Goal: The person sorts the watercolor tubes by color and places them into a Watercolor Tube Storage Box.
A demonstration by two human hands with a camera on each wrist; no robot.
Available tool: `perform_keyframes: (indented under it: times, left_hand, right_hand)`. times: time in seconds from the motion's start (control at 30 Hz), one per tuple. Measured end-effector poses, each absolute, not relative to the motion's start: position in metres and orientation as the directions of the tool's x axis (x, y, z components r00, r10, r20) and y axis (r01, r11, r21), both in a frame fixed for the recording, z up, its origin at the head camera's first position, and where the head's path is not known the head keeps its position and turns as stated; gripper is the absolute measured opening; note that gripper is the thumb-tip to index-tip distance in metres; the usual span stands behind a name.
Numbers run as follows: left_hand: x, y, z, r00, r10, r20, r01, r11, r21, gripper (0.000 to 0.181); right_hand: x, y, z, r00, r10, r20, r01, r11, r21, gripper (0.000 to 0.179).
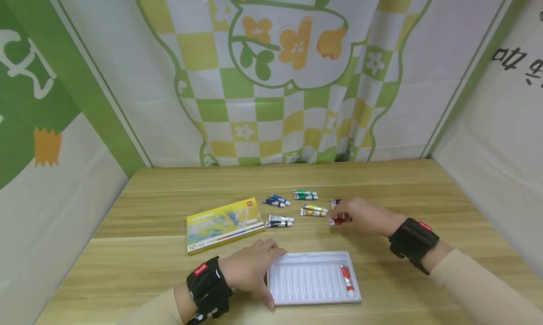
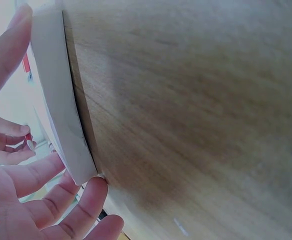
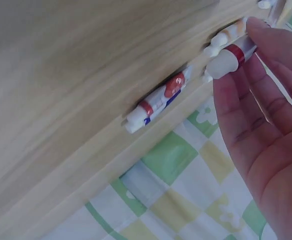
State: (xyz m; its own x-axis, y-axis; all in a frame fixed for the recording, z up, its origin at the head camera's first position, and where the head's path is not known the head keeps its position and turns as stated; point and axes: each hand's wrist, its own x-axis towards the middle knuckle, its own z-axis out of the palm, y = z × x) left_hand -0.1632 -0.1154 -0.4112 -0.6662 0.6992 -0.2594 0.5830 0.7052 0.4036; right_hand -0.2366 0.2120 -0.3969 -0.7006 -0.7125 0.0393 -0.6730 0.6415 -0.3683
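Note:
My right hand (image 1: 360,216) pinches a red-banded paint tube (image 3: 236,54) between thumb and fingers, its white cap facing the right wrist camera. Just behind it lies a dark paint tube (image 1: 335,203), partly hidden by the hand in the head view. My left hand (image 1: 254,266) holds the white plastic tray (image 1: 305,279) by its left end, thumb at the front corner and fingers at the back one. An orange-red paint tube (image 1: 346,278) lies in the rightmost part of the tray, its cap toward me. The tray's other grooves are bare.
Behind the tray lie pairs of paint tubes: blue (image 1: 280,200), green (image 1: 305,197), yellow and ochre (image 1: 313,212), silver-grey and black (image 1: 280,224). A yellow paint box (image 1: 225,226) lies flat at the left. A patterned curtain (image 1: 271,108) hangs behind the wooden table (image 1: 148,212).

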Motion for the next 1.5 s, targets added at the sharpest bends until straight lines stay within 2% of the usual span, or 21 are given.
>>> perform_keyframes:
  times: [0.47,1.1,1.5]
  left_hand:
    - [-0.164,-0.114,-0.411,-0.664,0.699,-0.265,0.586,0.707,0.396,0.109]
    - [-0.163,-0.114,-0.410,-0.668,0.698,-0.259,0.583,0.706,0.401,0.108]
    - [-0.163,-0.115,-0.411,-0.670,0.695,-0.259,0.579,0.708,0.403,0.108]
  right_hand:
    - [-0.228,0.211,-0.391,-0.678,-0.734,-0.024,-0.642,0.608,-0.466,0.025]
    - [-0.206,0.202,-0.392,-0.638,-0.770,0.012,-0.652,0.532,-0.541,0.027]
    - [-0.183,0.189,-0.389,-0.622,-0.783,-0.019,-0.630,0.515,-0.581,0.026]
